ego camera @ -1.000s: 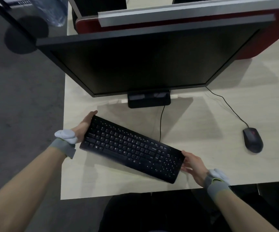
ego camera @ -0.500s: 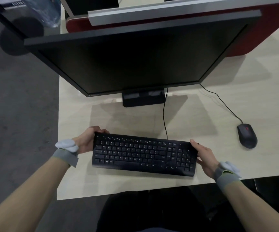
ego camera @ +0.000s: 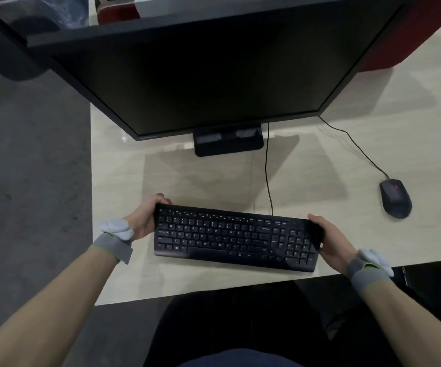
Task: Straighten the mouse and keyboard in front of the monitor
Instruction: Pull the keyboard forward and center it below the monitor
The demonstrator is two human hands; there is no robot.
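Note:
A black keyboard [ego camera: 236,237] lies on the pale desk [ego camera: 187,181] in front of the dark monitor [ego camera: 208,72], almost parallel to the screen, its right end slightly nearer to me. My left hand [ego camera: 145,217] grips its left end and my right hand [ego camera: 330,239] grips its right end. A black mouse [ego camera: 395,198] with a red scroll wheel rests at the right, pointing slightly left of straight, its cable running back under the monitor.
The monitor stand [ego camera: 228,141] sits behind the keyboard, with the keyboard's cable [ego camera: 267,170] running past it. A red partition [ego camera: 410,35] closes the desk's far side. The desk's left edge drops to grey floor [ego camera: 29,168].
The keyboard has swung from a steep diagonal to nearly level with the monitor. Both hands stayed on its ends. The mouse has not moved.

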